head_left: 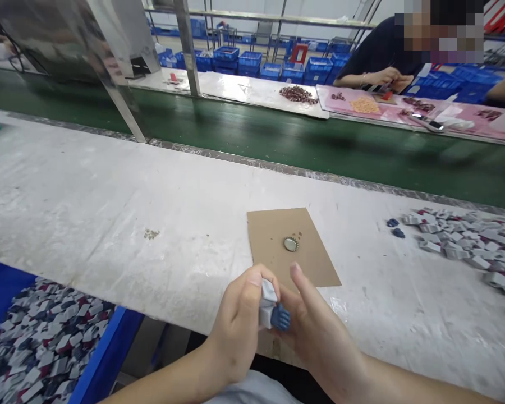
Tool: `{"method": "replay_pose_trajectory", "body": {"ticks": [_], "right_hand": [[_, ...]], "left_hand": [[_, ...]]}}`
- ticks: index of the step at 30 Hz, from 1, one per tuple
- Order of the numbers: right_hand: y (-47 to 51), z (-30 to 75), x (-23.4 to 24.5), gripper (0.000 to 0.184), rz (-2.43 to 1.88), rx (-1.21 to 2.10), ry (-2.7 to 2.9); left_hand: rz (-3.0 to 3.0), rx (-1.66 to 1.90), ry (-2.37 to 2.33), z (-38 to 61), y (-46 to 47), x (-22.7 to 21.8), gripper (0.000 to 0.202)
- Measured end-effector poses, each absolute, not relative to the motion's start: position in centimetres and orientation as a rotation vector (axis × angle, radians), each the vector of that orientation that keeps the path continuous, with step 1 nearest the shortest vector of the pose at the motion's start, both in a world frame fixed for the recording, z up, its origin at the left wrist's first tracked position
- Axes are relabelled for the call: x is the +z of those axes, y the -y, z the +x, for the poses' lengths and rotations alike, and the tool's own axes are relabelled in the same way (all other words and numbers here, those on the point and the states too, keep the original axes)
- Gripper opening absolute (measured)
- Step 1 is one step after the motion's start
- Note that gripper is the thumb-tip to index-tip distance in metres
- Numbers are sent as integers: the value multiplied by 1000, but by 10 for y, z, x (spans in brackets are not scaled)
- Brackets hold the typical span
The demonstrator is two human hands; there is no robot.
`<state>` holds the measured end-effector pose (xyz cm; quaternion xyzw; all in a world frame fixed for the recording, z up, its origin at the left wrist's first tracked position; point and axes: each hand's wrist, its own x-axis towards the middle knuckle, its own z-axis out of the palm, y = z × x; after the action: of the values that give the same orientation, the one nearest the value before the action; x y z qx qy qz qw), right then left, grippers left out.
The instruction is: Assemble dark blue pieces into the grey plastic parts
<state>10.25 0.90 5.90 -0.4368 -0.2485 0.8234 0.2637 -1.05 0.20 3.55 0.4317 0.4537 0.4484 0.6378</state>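
— Nearest first, what do you log?

— My left hand (239,325) pinches a small grey part (267,303) between thumb and fingers; my right hand (315,331) presses a blue toothed piece (281,318) against it, forefinger raised. Both hang just past the table's near edge (185,314).

— Left of that?

— Item: blue bin (105,359), below the edge, full of grey, white and dark red parts (37,348).

— On the table?

— Item: brown card (292,249) just beyond my hands, bearing a metal cap (290,243) and tiny specks. Item: heap of grey parts (471,241) at right, two blue pieces (395,228) beside it. Wide bare surface to the left.

— Beyond?

— Metal-trimmed far edge, green belt (278,140), then another person's hands (382,78) at a pink mat (362,104).
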Motion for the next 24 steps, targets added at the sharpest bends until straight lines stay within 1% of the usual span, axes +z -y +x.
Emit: {"method": "replay_pose_trajectory", "body": {"ticks": [3, 7, 11, 13, 17, 20, 24], "right_hand": [[-7, 108, 49, 50, -1145, 2136, 838], [-9, 117, 40, 42, -1331, 2010, 941], [-13, 122, 47, 42, -1421, 2012, 943], [-15, 122, 51, 42, -1431, 2024, 927], [-14, 124, 47, 40, -1421, 2052, 878], [-9, 131, 35, 40, -1422, 2037, 804], [-2, 146, 18, 39, -1469, 1999, 690]], "left_hand": [[772, 1033, -1000, -13, -4, 38, 35], [596, 1005, -942, -15, -7, 40, 33], [216, 817, -868, -18, -9, 46, 30], [102, 791, -786, -20, -9, 48, 31], [72, 857, -681, -26, -9, 47, 36], [143, 932, -732, -32, -6, 45, 41], [301, 1020, -857, -39, -2, 41, 38]]}}
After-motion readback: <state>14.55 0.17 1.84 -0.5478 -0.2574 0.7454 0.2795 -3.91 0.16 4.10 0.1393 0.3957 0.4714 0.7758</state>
